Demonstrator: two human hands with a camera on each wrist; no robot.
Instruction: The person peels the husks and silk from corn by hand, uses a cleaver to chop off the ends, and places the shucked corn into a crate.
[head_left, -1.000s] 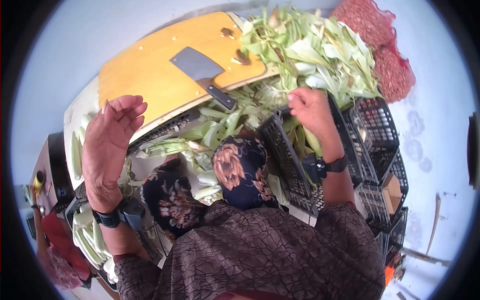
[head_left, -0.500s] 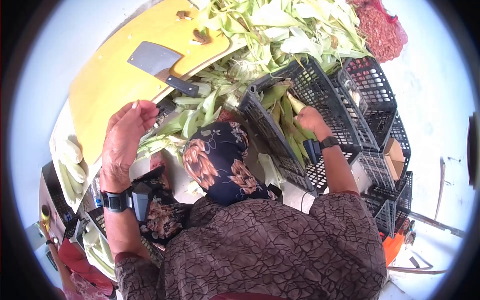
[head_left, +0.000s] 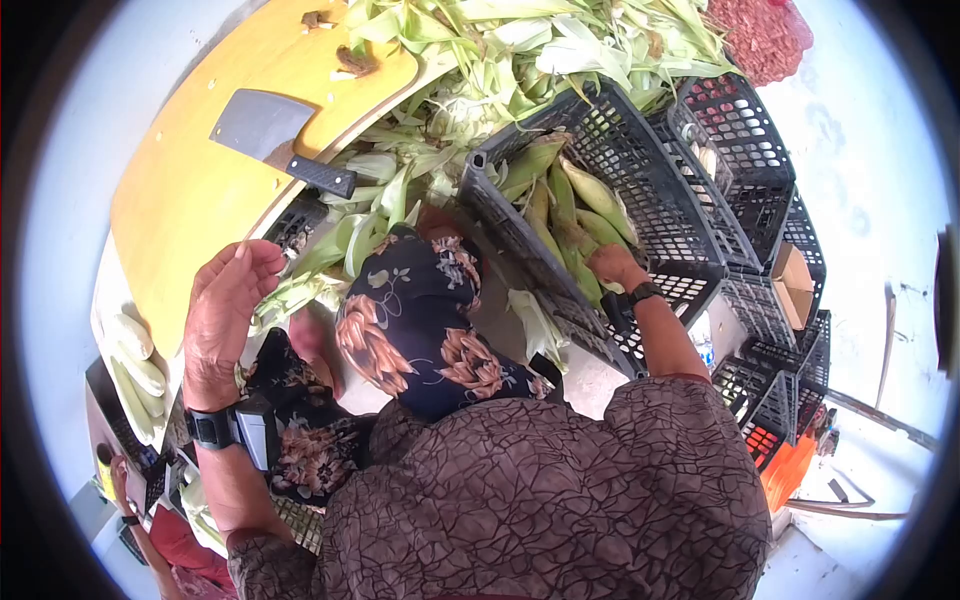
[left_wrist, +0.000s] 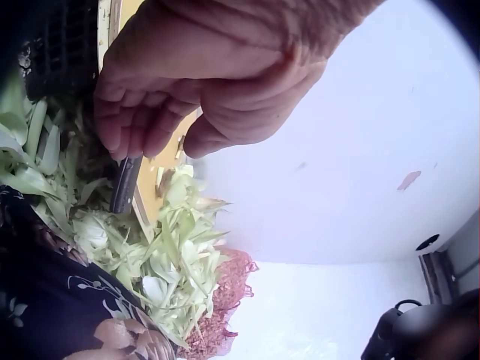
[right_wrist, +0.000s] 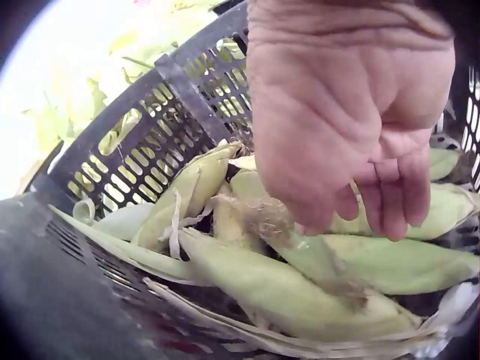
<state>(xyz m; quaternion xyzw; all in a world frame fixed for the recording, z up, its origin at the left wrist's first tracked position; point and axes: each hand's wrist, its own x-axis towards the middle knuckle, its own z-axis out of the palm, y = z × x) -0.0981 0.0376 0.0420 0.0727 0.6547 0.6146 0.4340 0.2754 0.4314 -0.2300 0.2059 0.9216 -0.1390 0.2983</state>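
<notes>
My right hand (head_left: 618, 270) reaches down into a black plastic crate (head_left: 530, 262) that holds several unhusked corn ears (head_left: 600, 195). In the right wrist view the right hand (right_wrist: 352, 112) hangs over the green corn ears (right_wrist: 292, 292), its fingers loosely bent and the fingertips right at one ear. My left hand (head_left: 228, 310) is raised beside the yellow cutting board (head_left: 190, 200), fingers relaxed, with nothing in it. A cleaver (head_left: 262, 125) lies on the board, its black handle (head_left: 322, 176) over the near edge.
Loose corn husks (head_left: 560, 35) are heaped at the board's right end, near a red mesh sack (head_left: 760, 40). More black crates (head_left: 735, 160) stand to the right. Pale ears (head_left: 135, 370) lie at the left. Another person (head_left: 190, 550) is at lower left.
My right hand has moved from the crate's far rim down among the corn ears, coming closer to my body. The head view has turned right. The left hand stays raised, fingers loose.
</notes>
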